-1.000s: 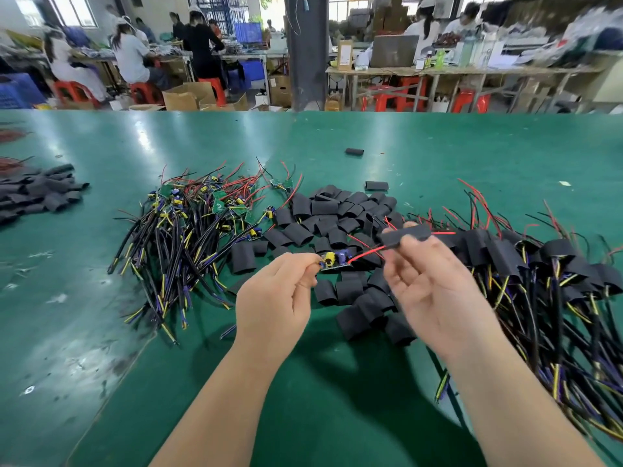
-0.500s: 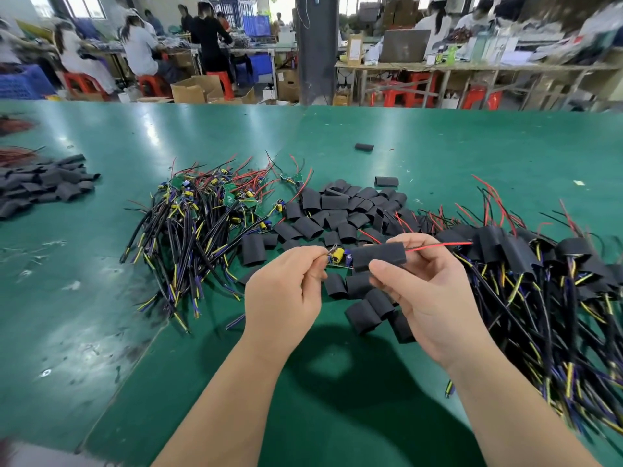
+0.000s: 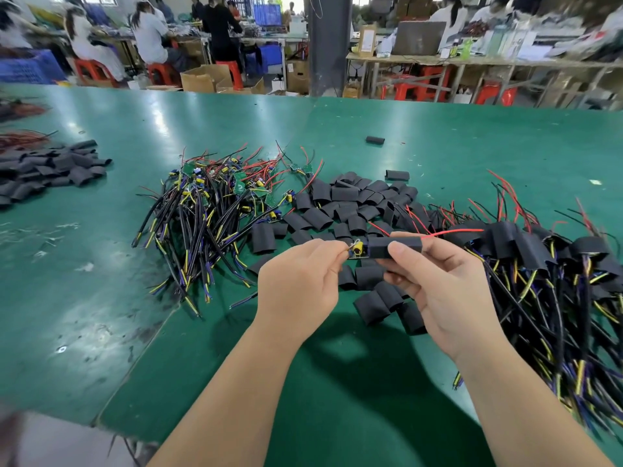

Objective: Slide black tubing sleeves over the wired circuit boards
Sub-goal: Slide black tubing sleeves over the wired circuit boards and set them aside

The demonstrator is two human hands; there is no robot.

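At the far left of the green table (image 3: 472, 146) I see a heap of black tubing sleeves (image 3: 50, 170). Next comes a tangle of bare wired circuit boards (image 3: 209, 210), green boards at the far end and black, yellow and blue leads fanning toward me. My left hand (image 3: 296, 281) is raised above the table, its fingers (image 3: 332, 249) curled and pinching the left end of one circuit board (image 3: 358, 249), whose yellow capacitor shows just beyond the fingertips. The rest of that board sits inside a black sleeve (image 3: 394, 247), held level by my right hand (image 3: 445, 291), thumb on the near face and the fingers wrapped behind. A red wire (image 3: 451, 232) trails out of the sleeve's right end. Behind and beneath both hands lie loose sleeves (image 3: 350, 203), with one stray sleeve (image 3: 375, 140) farther back. At the right is a pile of sleeved boards (image 3: 556, 281) with their leads.
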